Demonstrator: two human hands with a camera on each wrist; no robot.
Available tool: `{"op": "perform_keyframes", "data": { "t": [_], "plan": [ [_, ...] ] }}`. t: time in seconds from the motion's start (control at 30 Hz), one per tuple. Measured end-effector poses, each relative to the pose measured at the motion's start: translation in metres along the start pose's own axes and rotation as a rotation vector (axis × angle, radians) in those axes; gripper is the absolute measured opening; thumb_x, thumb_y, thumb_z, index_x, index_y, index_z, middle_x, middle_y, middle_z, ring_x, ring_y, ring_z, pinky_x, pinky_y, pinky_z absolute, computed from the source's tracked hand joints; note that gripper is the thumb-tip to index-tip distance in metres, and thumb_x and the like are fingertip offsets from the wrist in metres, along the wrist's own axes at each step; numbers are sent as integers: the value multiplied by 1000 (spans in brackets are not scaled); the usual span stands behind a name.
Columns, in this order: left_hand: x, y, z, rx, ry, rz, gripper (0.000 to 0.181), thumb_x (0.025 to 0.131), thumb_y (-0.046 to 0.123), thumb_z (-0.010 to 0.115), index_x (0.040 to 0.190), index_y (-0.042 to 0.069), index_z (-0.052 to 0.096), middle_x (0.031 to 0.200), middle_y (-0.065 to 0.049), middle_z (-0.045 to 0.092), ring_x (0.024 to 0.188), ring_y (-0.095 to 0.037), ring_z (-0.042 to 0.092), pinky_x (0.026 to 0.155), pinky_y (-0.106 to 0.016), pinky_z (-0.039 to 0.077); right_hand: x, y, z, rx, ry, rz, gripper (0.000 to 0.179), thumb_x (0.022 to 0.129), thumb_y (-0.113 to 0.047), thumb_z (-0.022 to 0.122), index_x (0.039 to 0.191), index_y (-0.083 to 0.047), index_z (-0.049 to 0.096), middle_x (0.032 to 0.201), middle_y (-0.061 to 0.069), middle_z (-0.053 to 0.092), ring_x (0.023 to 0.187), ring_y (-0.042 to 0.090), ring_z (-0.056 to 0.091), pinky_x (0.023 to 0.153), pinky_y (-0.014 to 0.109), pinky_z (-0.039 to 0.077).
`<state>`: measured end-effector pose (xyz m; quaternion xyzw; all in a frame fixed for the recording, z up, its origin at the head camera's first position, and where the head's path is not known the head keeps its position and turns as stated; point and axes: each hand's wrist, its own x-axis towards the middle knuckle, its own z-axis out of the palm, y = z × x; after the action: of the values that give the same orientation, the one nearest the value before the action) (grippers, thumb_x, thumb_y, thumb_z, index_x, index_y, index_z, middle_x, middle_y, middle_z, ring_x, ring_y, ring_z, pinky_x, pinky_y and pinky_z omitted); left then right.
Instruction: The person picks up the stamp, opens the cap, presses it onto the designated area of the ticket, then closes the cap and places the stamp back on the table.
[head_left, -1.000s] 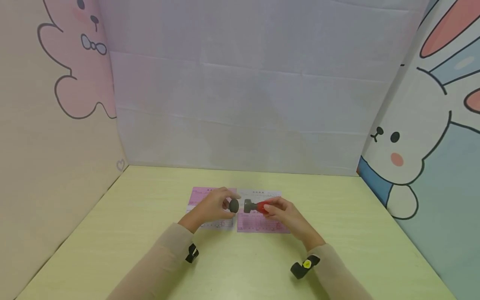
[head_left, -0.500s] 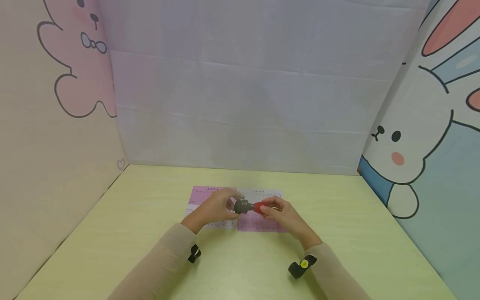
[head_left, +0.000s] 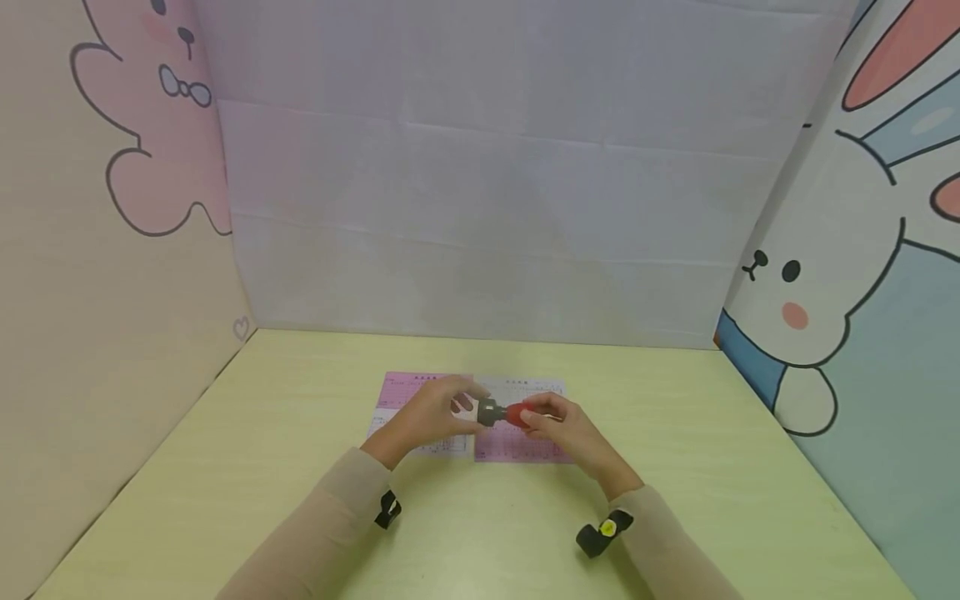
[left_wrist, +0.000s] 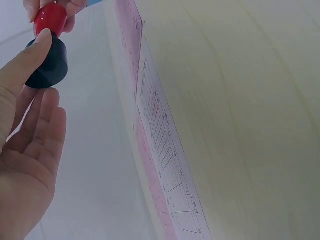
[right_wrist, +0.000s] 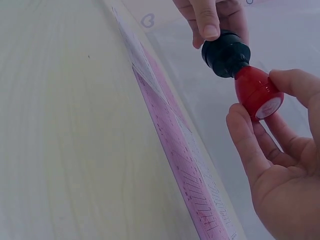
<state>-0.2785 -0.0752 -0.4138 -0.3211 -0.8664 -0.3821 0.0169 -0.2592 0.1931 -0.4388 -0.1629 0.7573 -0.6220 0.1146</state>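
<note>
A hand stamp with a red, egg-shaped handle [right_wrist: 254, 90] and a dark head [right_wrist: 234, 59] is held level above the paper forms. My right hand [head_left: 573, 433] pinches the red handle between thumb and fingertips. From the other side, my left hand [head_left: 427, 414] grips the round dark cap [left_wrist: 48, 67] at the head's end, thumb on one side and fingers on the other. Cap and head sit together in one line. Part of the cap lies hidden behind the left thumb in the right wrist view.
Pink and white printed forms [head_left: 517, 450] lie side by side on the pale yellow table [head_left: 495, 525], beneath the hands. A white sheet [head_left: 480, 208] hangs behind the table. Cartoon-printed panels stand at left and right.
The dark cap and the stamp's head were apart one second ago and are now together. Both hands have come closer, and the left fingers have shifted slightly along the cap.
</note>
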Motion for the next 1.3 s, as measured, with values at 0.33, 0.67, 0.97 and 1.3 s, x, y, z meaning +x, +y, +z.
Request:
{"op": "perform_keyframes", "data": {
  "t": [0.33, 0.67, 0.97, 1.3],
  "plan": [
    [-3, -4, 2, -179, 52, 4, 54, 78, 34, 87, 124, 12, 71, 121, 2, 69, 99, -14, 71, 83, -26, 57, -2, -2, -2, -21, -3, -3, 45, 102, -36, 60, 134, -4, 56, 129, 15, 60, 114, 40, 62, 100, 41, 50],
    [-5, -5, 7, -228, 83, 15, 52, 78, 29, 87, 125, 14, 71, 120, 0, 66, 98, -12, 70, 81, -25, 58, -2, -1, 2, 22, 16, 18, 46, 101, -37, 61, 133, -4, 58, 129, 13, 62, 116, 37, 61, 97, 35, 52],
    [-4, -3, 11, -277, 109, 66, 49, 81, 19, 85, 127, 10, 69, 117, -4, 65, 102, -19, 68, 83, -27, 57, -3, -2, 6, 59, 45, 57, 48, 101, -38, 60, 132, 0, 58, 124, 13, 64, 111, 30, 62, 98, 34, 51],
    [-3, 8, 7, -245, 100, 69, 51, 84, 14, 83, 130, 6, 65, 116, -8, 61, 106, -24, 66, 86, -31, 57, -2, -7, 6, 61, 72, 64, 49, 101, -39, 61, 131, -1, 58, 123, 13, 64, 107, 26, 63, 96, 34, 52]
  ]
}}
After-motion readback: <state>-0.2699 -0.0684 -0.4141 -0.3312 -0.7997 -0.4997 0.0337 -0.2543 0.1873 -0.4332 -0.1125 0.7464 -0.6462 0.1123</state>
